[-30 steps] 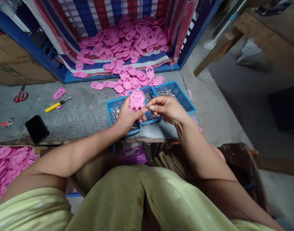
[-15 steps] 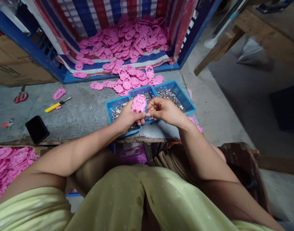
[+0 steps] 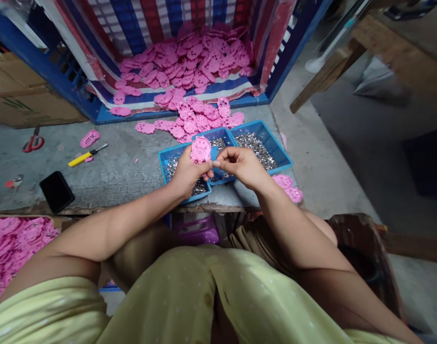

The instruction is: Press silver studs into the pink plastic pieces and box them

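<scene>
My left hand grips a pink plastic piece with a scalloped outline and small holes, held face up over the blue trays. Just right of it, my right hand has its thumb and forefinger pinched together near the piece's lower edge. Whatever sits in that pinch is too small to make out. Beneath the hands stand three blue trays of small shiny metal parts: a left tray, a middle tray and a right tray. The hands partly cover the left and middle ones.
Behind the trays, pink pieces spill from a blue crate lined with striped sheeting. On the bench's left lie red-handled scissors, a yellow-handled screwdriver and a black phone. More pink pieces rest by the right tray.
My left hand has shifted slightly left and turned the pink piece a little. The right hand has moved left with it, its fingers still pinched. Two pink pieces beside the right tray show more fully.
</scene>
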`<action>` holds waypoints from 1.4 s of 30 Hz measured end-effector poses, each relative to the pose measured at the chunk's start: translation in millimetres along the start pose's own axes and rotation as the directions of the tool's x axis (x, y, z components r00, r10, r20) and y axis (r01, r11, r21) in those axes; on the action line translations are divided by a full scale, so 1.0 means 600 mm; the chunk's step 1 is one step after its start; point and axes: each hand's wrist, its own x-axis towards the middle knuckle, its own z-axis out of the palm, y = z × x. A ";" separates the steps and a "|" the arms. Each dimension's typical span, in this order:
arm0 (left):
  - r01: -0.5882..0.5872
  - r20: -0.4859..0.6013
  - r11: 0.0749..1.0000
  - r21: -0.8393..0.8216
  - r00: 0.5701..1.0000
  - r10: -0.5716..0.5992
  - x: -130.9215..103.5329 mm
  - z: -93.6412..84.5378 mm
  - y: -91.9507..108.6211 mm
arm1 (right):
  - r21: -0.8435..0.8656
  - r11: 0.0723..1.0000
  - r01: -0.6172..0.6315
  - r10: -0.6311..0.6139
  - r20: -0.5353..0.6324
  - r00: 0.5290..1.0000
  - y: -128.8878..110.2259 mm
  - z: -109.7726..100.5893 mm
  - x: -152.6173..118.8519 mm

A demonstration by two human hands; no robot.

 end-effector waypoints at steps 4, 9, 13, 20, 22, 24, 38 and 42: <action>0.002 0.041 0.998 -0.056 0.999 0.000 0.000 -0.001 0.001 | -0.111 0.992 0.061 -0.064 -0.025 0.998 0.001 -0.001 -0.001; 0.114 0.126 0.973 -0.201 0.988 -0.090 0.002 -0.001 0.009 | -0.148 0.965 0.216 -0.233 -0.112 0.966 0.008 0.000 -0.001; 0.186 0.143 0.954 -0.234 0.978 -0.155 -0.001 0.005 0.015 | -0.206 0.936 0.287 -0.315 -0.115 0.942 0.011 0.004 -0.003; 0.196 0.142 0.949 -0.247 0.976 -0.165 -0.009 0.014 0.017 | -0.236 0.909 0.343 -0.368 -0.068 0.927 0.006 0.007 -0.007; 0.195 0.135 0.947 -0.254 0.977 -0.165 -0.010 0.015 0.017 | -0.243 0.907 0.343 -0.367 -0.058 0.929 0.005 0.007 -0.007; 0.197 0.137 0.946 -0.259 0.977 -0.166 -0.010 0.016 0.016 | -0.254 0.903 0.346 -0.370 -0.053 0.927 0.006 0.008 -0.007; 0.183 0.213 0.928 -0.325 0.970 -0.117 -0.003 0.009 0.005 | -0.406 0.851 0.334 -0.422 -0.148 0.894 0.030 0.007 0.002; 0.135 0.240 0.951 -0.277 0.968 -0.067 -0.003 0.000 0.004 | -0.621 0.780 0.079 -0.299 -0.259 0.918 0.044 -0.044 0.024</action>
